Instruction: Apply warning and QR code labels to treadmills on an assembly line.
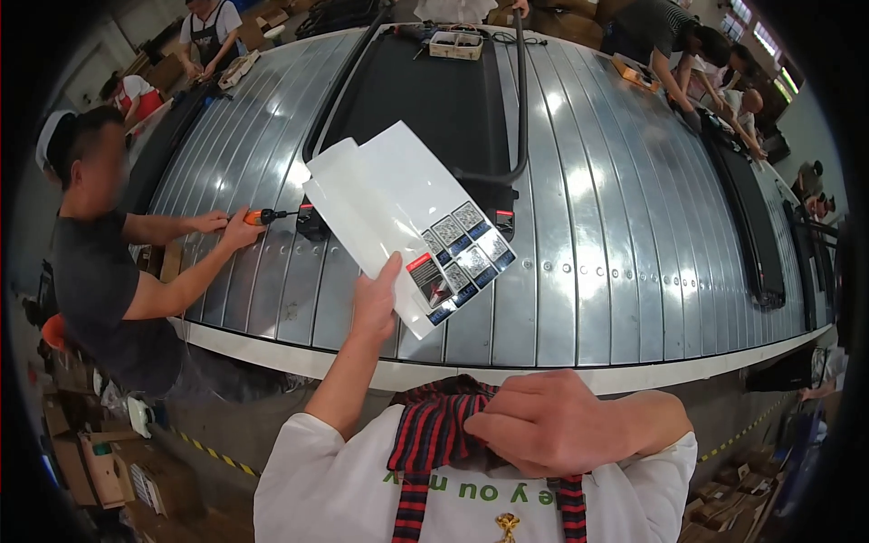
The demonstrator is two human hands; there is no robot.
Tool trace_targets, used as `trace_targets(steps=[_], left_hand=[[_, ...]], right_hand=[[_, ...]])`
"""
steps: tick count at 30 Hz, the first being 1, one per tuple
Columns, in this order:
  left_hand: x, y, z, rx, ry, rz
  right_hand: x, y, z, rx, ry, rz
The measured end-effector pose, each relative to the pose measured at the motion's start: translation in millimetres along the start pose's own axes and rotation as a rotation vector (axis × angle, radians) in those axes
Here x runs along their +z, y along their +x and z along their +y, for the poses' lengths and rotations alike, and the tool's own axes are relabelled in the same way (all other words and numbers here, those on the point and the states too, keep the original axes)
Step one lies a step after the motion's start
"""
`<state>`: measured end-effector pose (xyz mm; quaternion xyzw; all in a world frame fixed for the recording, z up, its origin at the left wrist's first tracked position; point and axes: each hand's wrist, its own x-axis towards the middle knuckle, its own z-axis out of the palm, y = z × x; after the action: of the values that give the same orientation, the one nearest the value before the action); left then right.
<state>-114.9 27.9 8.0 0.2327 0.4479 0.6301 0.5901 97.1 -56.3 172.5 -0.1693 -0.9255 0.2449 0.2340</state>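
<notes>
My left hand [376, 299] is closed on the lower left edge of glossy white printed sheets [389, 199], which look like labels. Small pictures and blue and red blocks cover their lower right corner. The sheets are tilted in the air over the near end of a black treadmill [434, 104], hiding part of it. Close to my chest, my right hand [552, 421] has its fingers curled together beside the red-and-black striped apron [439, 425]. Whatever its fingers hold, if anything, is hidden.
The treadmill lies on a metal slatted conveyor [597, 217] with a pale front edge. At left, a co-worker [109, 244] holds an orange screwdriver [261, 217] to the treadmill's corner. A parts tray [455, 45] sits at its far end. More people work around other black units [742, 217].
</notes>
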Motion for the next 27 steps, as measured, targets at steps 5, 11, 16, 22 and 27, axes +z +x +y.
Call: trace_targets(steps=[5,11,16,22,27], left_hand=[[-5.5,-7.2,-0.7,0.028,0.128,-0.046],[26.7,-11.1,-1.2,0.232,0.371,-0.224],[24.1,-1.9,0.7,0.208,0.394,-0.4],[17.9,7.5,7.2,0.271,0.503,-0.443],[4.1,6.3,12.4,0.257,0.531,-0.376]], right_hand=[[2.4,20.7,38.9,0.151,0.755,-0.078],[70.8,29.8,107.0,0.625,0.064,0.424],[87.3,39.5,113.3,0.68,0.076,0.505],[86.9,50.2,114.3,0.638,-0.043,0.484],[97.2,53.1,126.2,0.608,0.103,0.467]])
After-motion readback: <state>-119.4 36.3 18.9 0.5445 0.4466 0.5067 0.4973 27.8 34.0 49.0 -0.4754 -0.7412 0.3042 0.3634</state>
